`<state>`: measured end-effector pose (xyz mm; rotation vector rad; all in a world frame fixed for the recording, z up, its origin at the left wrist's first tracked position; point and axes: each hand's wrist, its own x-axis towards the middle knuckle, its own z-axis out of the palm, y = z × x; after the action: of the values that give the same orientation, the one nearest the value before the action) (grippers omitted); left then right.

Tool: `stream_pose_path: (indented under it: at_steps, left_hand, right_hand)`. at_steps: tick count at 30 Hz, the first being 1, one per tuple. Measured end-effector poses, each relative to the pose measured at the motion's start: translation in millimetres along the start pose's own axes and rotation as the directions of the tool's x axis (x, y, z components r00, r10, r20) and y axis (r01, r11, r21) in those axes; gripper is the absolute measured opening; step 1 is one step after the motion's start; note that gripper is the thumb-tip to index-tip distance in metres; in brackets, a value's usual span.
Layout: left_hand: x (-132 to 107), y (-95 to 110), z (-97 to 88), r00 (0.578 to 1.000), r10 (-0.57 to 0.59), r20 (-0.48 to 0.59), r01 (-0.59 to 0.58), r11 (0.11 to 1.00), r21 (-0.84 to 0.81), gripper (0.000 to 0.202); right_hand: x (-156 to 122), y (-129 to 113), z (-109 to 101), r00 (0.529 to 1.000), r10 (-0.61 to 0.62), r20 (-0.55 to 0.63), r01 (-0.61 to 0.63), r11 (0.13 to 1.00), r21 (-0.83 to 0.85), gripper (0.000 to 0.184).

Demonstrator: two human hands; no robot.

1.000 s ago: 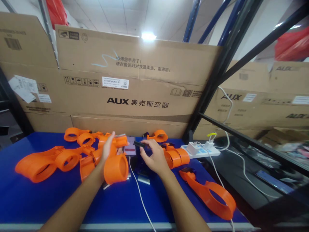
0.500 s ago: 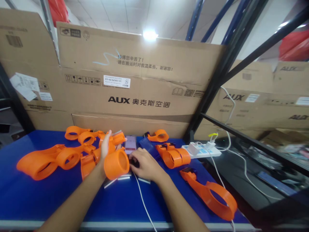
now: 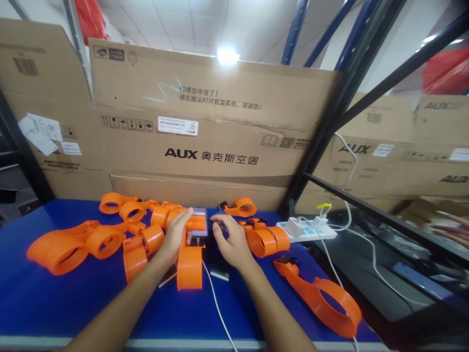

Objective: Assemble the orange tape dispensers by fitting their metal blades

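Fingers (image 3: 185, 218) of the left hand (image 3: 175, 239) lie wrapped over the upper barrel of an orange plastic part (image 3: 189, 268), thumb under, gripping it. Half a second ago this part was held up off the surface with its round mouth facing the camera. Now it is turned down and stands on the blue tabletop (image 3: 73, 298), wide tube toward the viewer, just beside the white cable (image 3: 217, 305). So the tabletop bears its weight and the hand only steadies it.

Right hand (image 3: 231, 245): earlier pressed low beside the part, now lifted and moved back toward the phone (image 3: 201, 211), fingers (image 3: 221, 221) loosely curled. Cannot tell whether they pinch anything. A dark block (image 3: 219, 268) sits under the palm.

More orange parts are heaped to the left (image 3: 69, 244), and one lies at the right (image 3: 266, 239), unmoved. A long orange piece (image 3: 319, 299) lies near the tabletop's edge. White power strip (image 3: 308, 230) behind, cardboard boxes (image 3: 205, 132) along the back.
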<state>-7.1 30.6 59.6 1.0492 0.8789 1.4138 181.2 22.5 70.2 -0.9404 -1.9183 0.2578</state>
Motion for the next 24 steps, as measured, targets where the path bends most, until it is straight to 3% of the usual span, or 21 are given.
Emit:
stream_pose_path:
  at_steps: [2,6,9,16,24]
  left_hand:
    - [-2,-5,4.0,0.997,0.037,0.067,-0.043,0.995,0.094,0.047]
    - [-9,-9,11.0,0.984,0.019,0.175,-0.05,0.984,0.173,0.044]
    - [-12,-10,13.3,0.981,0.02,0.195,-0.059,0.978,0.198,0.044]
    - [-13,-9,15.1,0.989,0.023,0.147,-0.051,0.981,0.189,0.044]
    - [-3,-3,2.8,0.998,0.064,0.024,-0.066,0.989,0.131,0.041]
  right_hand:
    - [1,2,0,0.998,0.035,-0.048,-0.031,0.997,0.07,0.02]
    - [2,2,2,0.998,0.052,0.035,-0.056,0.99,0.13,0.018]
    - [3,2,3,0.997,0.061,0.052,-0.069,0.984,0.163,0.018]
    - [5,6,0,0.998,0.054,0.027,-0.058,0.985,0.165,0.019]
    - [8,13,-10,0.988,0.151,-0.038,-0.139,0.963,0.229,0.024]
